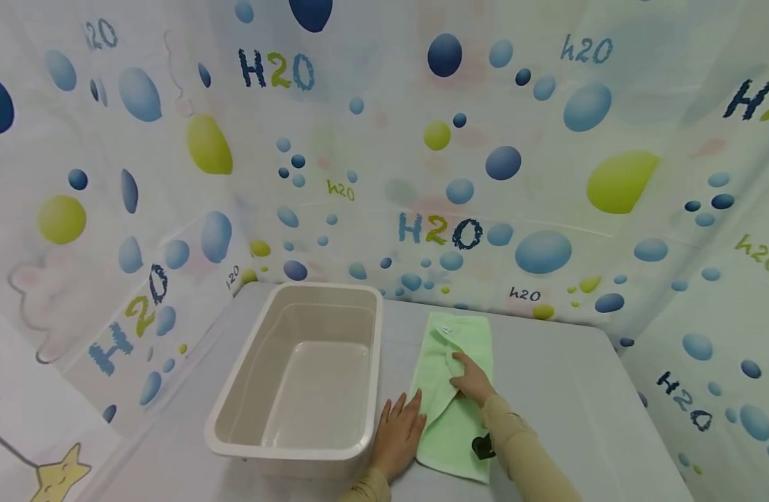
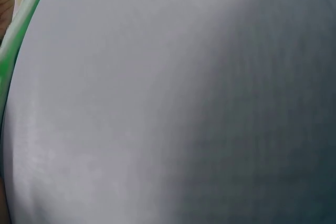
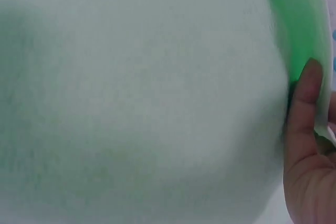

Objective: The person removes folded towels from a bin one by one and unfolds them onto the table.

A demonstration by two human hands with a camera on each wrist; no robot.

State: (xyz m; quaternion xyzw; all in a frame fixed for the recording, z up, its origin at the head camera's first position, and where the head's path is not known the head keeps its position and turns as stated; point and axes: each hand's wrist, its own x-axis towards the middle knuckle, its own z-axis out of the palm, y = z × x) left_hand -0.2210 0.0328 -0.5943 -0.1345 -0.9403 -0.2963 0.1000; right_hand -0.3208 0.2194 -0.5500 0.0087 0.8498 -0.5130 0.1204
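Observation:
A light green towel (image 1: 450,443) lies lengthwise on the table, with its left part folded over at a slant and a small white tag (image 1: 445,330) near the far end. My right hand (image 1: 474,382) pinches the edge of the folded flap. In the right wrist view the thumb (image 3: 305,98) lies on one side of the green cloth (image 3: 302,17), with fingers partly hidden behind it. My left hand (image 1: 398,432), fingers straight and slightly spread, rests at the towel's left edge. Only a strip of green towel (image 2: 21,32) shows in the left wrist view.
An off-white plastic basin (image 1: 376,348) stands just left of my left hand. Both are on the grey-white table (image 1: 566,397). Sheeting (image 1: 371,160) printed with bubbles and H2O rises behind and at both sides. A small black object (image 1: 482,446) sits beneath my right wrist.

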